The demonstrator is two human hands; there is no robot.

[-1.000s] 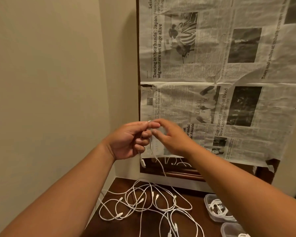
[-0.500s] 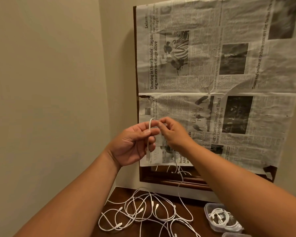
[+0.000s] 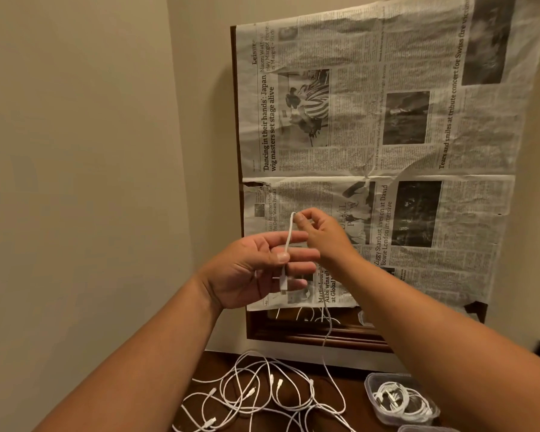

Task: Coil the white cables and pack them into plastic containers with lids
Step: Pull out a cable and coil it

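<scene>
1. Newspaper sheets cover a dark wooden frame on the wall and fill the view from 12 to 3 o'clock.
2. A dark wooden table runs along the bottom edge, from 6 to 5 o'clock.
3. A tangle of loose white cables lies on the table at 6 o'clock.
4. The left hand is raised at mid-view, palm towards the camera. Its fingers are nearly straight, and the thumb clamps the held cable against them.
5. The right hand, at 2 o'clock of the left hand and touching its fingertips, has its fingers curled and pinches the top bend of the same cable.
6. A clear plastic container sits at 5 o'clock with no lid on, and a coiled white cable lies inside it. The rim of a second container shows just below; what it holds cannot be told.
7. From the bend, one strand of the held cable drops across the left palm. The other falls from below the right hand to the table.
8. The connector hangs at 6 o'clock of the left thumb.
</scene>
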